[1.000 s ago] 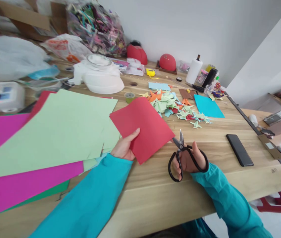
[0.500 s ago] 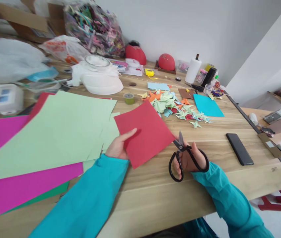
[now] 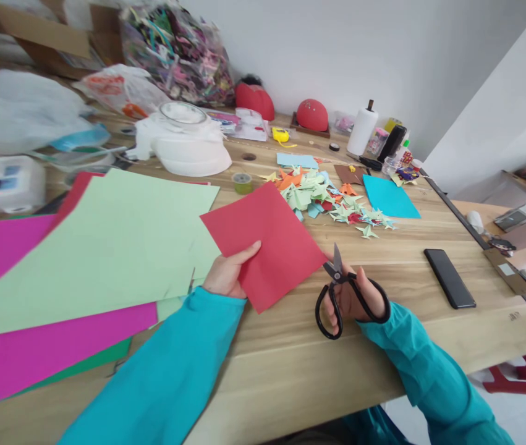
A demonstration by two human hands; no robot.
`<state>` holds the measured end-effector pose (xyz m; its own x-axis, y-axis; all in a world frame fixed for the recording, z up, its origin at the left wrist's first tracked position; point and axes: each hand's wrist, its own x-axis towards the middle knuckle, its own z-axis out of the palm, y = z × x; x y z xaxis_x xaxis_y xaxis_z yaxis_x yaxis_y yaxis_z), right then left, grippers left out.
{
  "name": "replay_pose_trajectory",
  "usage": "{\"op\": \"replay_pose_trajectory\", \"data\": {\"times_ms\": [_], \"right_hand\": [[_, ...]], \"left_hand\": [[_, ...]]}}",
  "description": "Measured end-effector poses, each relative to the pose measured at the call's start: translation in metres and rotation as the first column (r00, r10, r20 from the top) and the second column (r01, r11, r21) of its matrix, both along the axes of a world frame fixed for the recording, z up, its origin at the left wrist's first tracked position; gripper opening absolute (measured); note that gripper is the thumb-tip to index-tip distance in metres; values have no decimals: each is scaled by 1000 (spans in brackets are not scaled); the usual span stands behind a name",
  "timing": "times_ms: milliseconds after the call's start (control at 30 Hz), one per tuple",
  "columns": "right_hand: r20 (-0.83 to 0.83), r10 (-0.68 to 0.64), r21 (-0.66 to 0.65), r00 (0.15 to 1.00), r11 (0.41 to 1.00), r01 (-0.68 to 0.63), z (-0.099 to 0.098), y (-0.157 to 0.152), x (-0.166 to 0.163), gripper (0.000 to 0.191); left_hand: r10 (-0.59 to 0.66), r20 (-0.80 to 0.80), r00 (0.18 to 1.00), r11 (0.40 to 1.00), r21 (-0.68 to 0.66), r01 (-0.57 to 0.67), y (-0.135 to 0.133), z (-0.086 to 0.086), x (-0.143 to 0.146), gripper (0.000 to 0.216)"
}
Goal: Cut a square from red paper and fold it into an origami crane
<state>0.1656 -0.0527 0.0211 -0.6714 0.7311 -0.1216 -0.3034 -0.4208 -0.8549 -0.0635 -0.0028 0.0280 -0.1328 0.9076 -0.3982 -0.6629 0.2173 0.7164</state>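
Observation:
A red square sheet of paper (image 3: 267,247) is pinched in my left hand (image 3: 230,269), thumb on top and the other fingers hidden beneath. My right hand (image 3: 353,300) has black-handled scissors (image 3: 337,276) hooked on it, their blades parted and pointing away from me. The sheet's right corner meets my right hand's fingertips just behind the blades; whether the fingers grip that corner is hidden. Large pale green sheets (image 3: 128,241) lie left of my left hand, over magenta paper (image 3: 59,337). Beyond the red sheet is a pile of small folded paper pieces (image 3: 311,188).
A black phone (image 3: 449,278) lies to the right on the wooden table (image 3: 290,383). Farther back are a turquoise sheet (image 3: 390,196), a tape roll (image 3: 243,182), a yellow tape measure (image 3: 280,135) and a white cap (image 3: 191,151). Bags and boxes crowd the back left.
My left hand has shifted slightly right along the red sheet, and the sheet has turned a little, its left corner swinging out to the left. The right hand and scissors stay nearly still.

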Motion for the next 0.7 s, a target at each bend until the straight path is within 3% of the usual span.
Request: {"op": "replay_pose_trajectory", "data": {"times_ms": [167,333,433,600,700], "right_hand": [[0,-20,-54,1000,998,20,3,0,0,69],[44,-58,-115,997,991,63,5,1,-1,68],[26,-38,-124,999,991,41,5,2,0,67],[3,-21,-142,1000,990,21,4,2,0,69],[50,-71,-156,996,985,78,5,2,-1,74]], "left_hand": [[117,-52,992,991,64,-114,-1,3,4,35],[93,-40,995,995,-26,-94,4,2,0,51],[84,-65,994,996,-8,-84,6,-2,-3,57],[75,-117,990,995,68,-67,3,-3,-3,50],[-9,-29,1000,1000,-27,8,-1,5,-3,40]]}}
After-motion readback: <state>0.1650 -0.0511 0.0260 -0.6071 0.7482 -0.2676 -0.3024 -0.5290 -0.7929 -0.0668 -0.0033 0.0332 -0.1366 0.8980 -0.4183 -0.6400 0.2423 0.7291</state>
